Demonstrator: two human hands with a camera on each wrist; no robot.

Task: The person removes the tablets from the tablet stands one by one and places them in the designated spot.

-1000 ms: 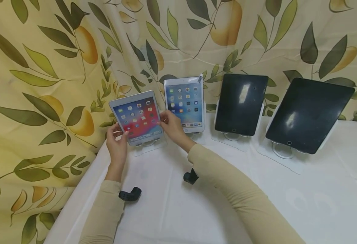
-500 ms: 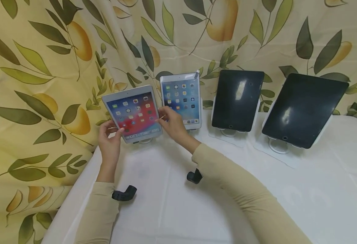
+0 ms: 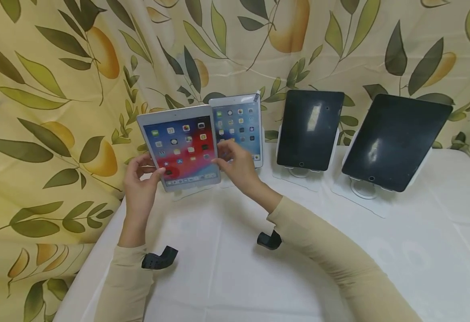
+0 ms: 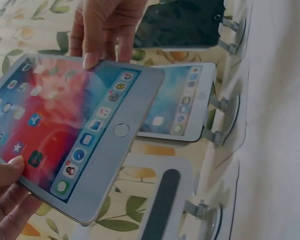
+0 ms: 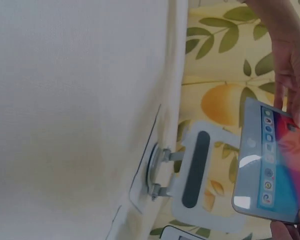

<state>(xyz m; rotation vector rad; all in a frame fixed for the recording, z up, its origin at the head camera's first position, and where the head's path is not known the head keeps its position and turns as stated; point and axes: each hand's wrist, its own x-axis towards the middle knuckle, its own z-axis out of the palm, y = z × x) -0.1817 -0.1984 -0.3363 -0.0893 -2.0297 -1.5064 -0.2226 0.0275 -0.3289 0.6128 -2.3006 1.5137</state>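
1. Surface [image 3: 227, 277], white and broad, lies below all our work; we do best to move slowly above it, so nothing standing there gets jolted.
2. The padded stand [image 5: 196, 170] bears no tablet and sits behind what we hold, so we should watch its frame and avoid knocking it.
3. Our red-and-blue tablet [image 3: 180, 150] is up in the air before that stand; in the head view it overlaps the blue-screened tablet [image 3: 239, 127], a neighbour we should steer clear of.
4. Our left hand [image 3: 140, 181] and right hand [image 3: 237, 167] each pinch one long side of it; an even grip, we judge, prevents twisting.
5. Our thumbs [image 4: 90, 59] lie on the front near the edges, fingers behind; we want light pressure there, since the screen may react or smudge.
6. The home button [image 4: 121, 130] is free of both hands; we should leave it unpressed.
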